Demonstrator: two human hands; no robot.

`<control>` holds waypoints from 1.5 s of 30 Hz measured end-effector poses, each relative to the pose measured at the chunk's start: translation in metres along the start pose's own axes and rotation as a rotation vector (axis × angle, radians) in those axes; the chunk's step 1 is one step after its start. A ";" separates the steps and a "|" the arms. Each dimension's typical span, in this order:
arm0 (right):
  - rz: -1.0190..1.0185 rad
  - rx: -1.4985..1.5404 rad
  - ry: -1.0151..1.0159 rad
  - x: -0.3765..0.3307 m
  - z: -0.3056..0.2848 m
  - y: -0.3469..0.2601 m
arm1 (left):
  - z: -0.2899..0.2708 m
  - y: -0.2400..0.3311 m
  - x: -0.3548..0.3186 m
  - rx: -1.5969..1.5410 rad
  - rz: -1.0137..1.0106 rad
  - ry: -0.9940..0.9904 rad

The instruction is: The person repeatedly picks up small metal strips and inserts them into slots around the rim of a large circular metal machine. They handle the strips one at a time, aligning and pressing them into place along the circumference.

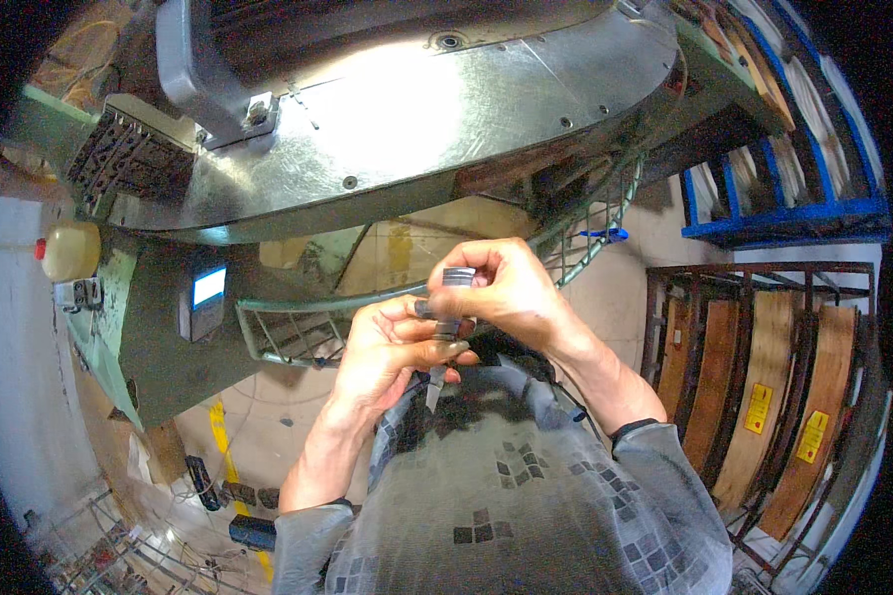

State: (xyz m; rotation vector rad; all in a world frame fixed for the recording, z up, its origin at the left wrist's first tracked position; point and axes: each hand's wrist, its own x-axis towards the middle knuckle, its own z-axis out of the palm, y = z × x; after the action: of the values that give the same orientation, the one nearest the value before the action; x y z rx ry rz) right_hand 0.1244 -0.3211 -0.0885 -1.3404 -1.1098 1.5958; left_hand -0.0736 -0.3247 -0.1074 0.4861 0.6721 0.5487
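Note:
Both my hands meet in front of my body, at the middle of the view. Between them is a narrow grey strip (457, 277) with a shiny, banded surface; its kind cannot be made out. My right hand (514, 299) pinches the upper part with thumb and fingers, and the fingertips are a little blurred. My left hand (379, 355) is closed around the lower part, its thumb lying across it. Below the left fingers a pale, pointed strip end (433, 395) hangs down. Fingers hide the middle of the strip.
A large machine with a shiny metal table (526, 89) stands ahead, a curved green rail (605, 223) below its edge. A small lit screen (209, 287) is at the left. To the right are a blue rack (783, 220) and a dark frame (764, 268) holding wooden boards (759, 347).

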 end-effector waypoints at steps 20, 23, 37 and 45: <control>0.064 0.118 0.038 -0.007 -0.024 0.006 | 0.015 -0.016 0.001 -0.012 -0.030 0.067; 0.018 -0.055 -0.122 -0.011 -0.027 0.006 | 0.017 -0.017 0.005 -0.026 -0.011 -0.014; 0.085 0.223 0.017 -0.018 -0.034 0.012 | 0.020 -0.019 0.011 -0.011 0.029 0.091; -0.004 0.332 -0.014 -0.018 -0.038 0.017 | 0.019 -0.019 0.014 -0.031 0.066 0.084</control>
State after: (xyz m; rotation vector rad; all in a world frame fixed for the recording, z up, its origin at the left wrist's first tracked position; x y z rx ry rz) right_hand 0.1645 -0.3383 -0.1017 -1.1071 -0.8103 1.7012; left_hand -0.0453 -0.3351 -0.1122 0.4591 0.7287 0.6440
